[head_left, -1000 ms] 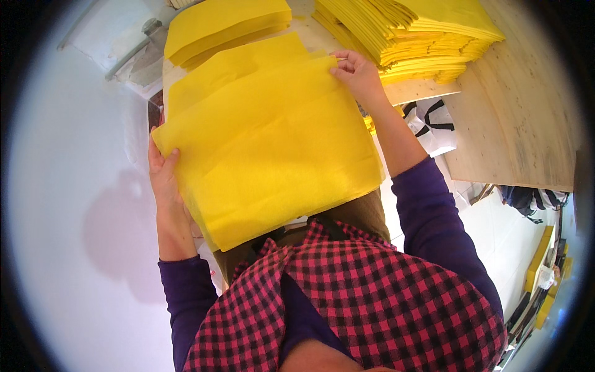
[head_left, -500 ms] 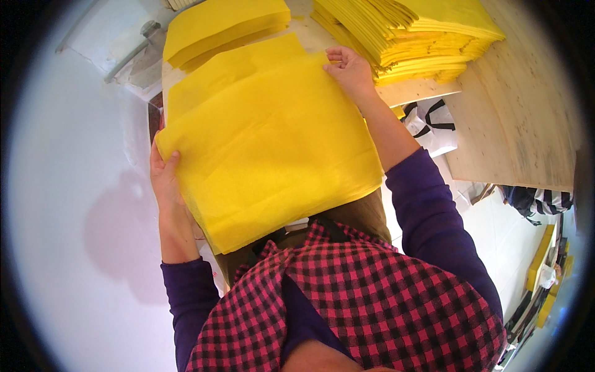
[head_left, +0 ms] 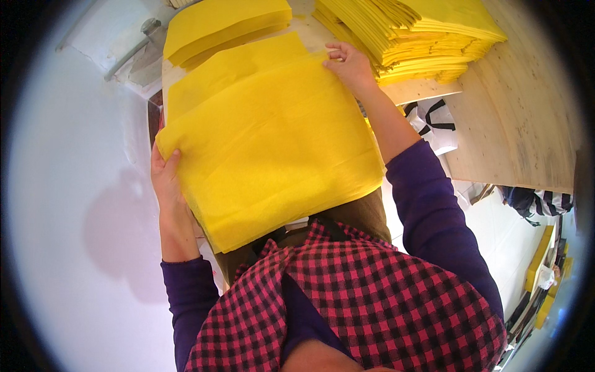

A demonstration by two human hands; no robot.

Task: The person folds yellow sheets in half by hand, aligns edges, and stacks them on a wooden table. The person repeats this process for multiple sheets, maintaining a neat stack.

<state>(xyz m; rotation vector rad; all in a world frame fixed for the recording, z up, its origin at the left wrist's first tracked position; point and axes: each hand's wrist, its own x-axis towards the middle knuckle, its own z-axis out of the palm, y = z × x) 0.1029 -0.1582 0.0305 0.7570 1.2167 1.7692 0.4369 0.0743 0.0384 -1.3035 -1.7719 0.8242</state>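
Note:
A large yellow sheet of thin, cloth-like material spreads in front of me, its near edge hanging over my lap. My left hand grips its left edge, thumb on top and the other fingers hidden beneath. At the far right corner, my right hand pinches the same sheet between thumb and curled fingers. Another yellow piece shows from under its far edge; whether the two are joined, I cannot tell.
A folded yellow pile lies at the far left of the wooden table. To the right rises a tall stack of folded yellow pieces. A wooden panel stands beyond it, and a white bag with black straps sits below.
My right hand has shifted very slightly away from me with the sheet's corner. The left hand keeps its place and grip.

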